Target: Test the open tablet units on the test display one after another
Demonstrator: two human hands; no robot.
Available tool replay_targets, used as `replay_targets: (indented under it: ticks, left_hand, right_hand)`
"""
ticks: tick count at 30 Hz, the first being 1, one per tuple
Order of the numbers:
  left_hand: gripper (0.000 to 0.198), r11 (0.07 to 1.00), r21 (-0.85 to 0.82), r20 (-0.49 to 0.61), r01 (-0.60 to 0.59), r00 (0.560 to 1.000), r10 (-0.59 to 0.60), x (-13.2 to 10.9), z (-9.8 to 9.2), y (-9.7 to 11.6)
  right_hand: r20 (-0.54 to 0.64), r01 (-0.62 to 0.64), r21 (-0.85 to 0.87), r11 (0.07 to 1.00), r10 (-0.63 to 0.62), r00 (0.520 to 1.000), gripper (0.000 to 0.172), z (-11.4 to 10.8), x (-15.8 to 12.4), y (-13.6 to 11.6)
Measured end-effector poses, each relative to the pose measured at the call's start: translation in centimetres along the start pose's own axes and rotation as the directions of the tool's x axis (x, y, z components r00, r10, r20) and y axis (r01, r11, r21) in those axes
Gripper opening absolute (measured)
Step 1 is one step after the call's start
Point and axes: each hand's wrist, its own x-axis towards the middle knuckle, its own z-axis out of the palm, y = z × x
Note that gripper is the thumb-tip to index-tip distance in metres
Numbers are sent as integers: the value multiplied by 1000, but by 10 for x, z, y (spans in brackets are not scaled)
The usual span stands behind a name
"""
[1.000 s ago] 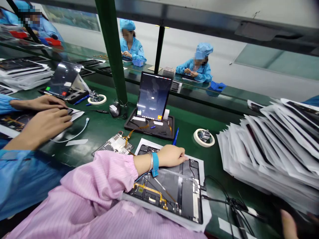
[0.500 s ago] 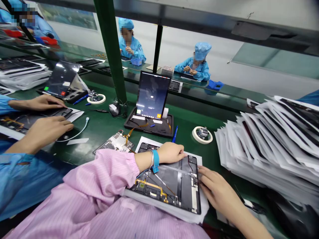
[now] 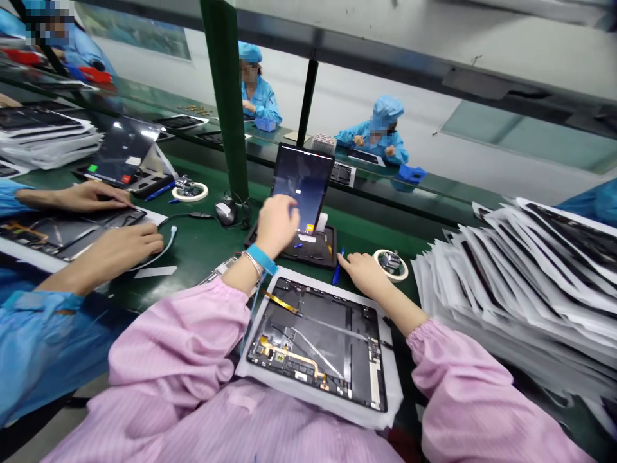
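My left hand (image 3: pixel 278 225), with a blue wrist strap, is raised before the lower left of an upright tablet screen (image 3: pixel 304 177). Its fingers curl inward; whether they touch the screen or hold anything is hidden. My right hand (image 3: pixel 364 273) reaches past the far right of the opened tablet housing, its fingertips closed over a blue pen (image 3: pixel 336 275) on the bench. In front of me the black tablet housing (image 3: pixel 322 350) lies interior up on white sheeting (image 3: pixel 388 418), showing flat cables and an orange flex strip. Partly behind my left wrist is a circuit assembly (image 3: pixel 222 269).
A black tray (image 3: pixel 318 251) holds the screen. Right of it lies a tape roll (image 3: pixel 406 270) with a small metal part inside. A tall stack of wrapped panels (image 3: pixel 482 296) rises at the right. On the left, a co-worker's hands (image 3: pixel 116 244) rest over another housing.
My left hand has left the housing and moved up to the screen. My right hand has gone from the housing's right edge forward to the blue pen. The housing lies uncovered.
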Motion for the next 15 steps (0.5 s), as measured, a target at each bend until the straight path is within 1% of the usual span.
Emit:
replay_targets:
  ticks: [1,2,3,4,5,6,7,8,9,10,11,12,13,14,15]
  left_hand:
    - [30,989,43,-30,143,989,-142,9,-2,-22]
    - [34,965,80,0,248,969,-249,15,-2,-42]
    - [36,946,105,55,306,948,-312,19,-1,-59]
    - [37,936,119,115,331,932,-344,21,1,-73]
    - [37,934,125,168,335,920,-353,22,4,-83]
    - [35,937,126,200,325,917,-345,22,7,-90]
    - [34,942,127,214,312,918,-333,21,10,-93]
    - [33,945,131,213,301,922,-323,20,13,-94]
    - [33,945,139,207,295,925,-319,19,15,-93]
    - [32,944,150,199,295,926,-321,18,16,-91]
    - [32,941,159,186,300,927,-327,17,15,-87]
    - [34,938,164,171,306,927,-333,16,14,-82]
    - [36,936,164,144,312,931,-335,15,11,-76]
    - [37,939,155,122,306,938,-326,13,6,-68]
    - [38,951,129,123,281,947,-297,11,1,-58]
  right_hand:
    - [6,45,-7,999,-45,999,25,0,1,4]
    - [15,87,-14,996,-87,996,20,-1,-2,9]
    - [14,112,-27,993,-112,994,17,-6,-7,14]
    - [-6,112,-44,993,-113,994,16,-13,-15,19]
    - [-55,83,-57,995,-86,995,15,-22,-24,23]
    - [-132,29,-51,998,-35,991,13,-32,-34,25]
    - [-227,-39,-10,999,36,973,10,-44,-46,24]
    - [-327,-110,74,991,129,936,7,-55,-58,21]
    - [-407,-172,199,965,241,881,6,-64,-70,15]
    - [-447,-204,355,912,357,820,9,-72,-82,8]
    - [-445,-203,523,828,469,763,12,-77,-93,-1]
    - [-393,-182,681,709,564,726,13,-78,-103,-11]
    - [-301,-157,811,564,632,715,12,-75,-112,-20]
    - [-185,-145,902,407,666,723,12,-69,-120,-29]
    - [-66,-154,952,263,671,738,14,-60,-127,-37]
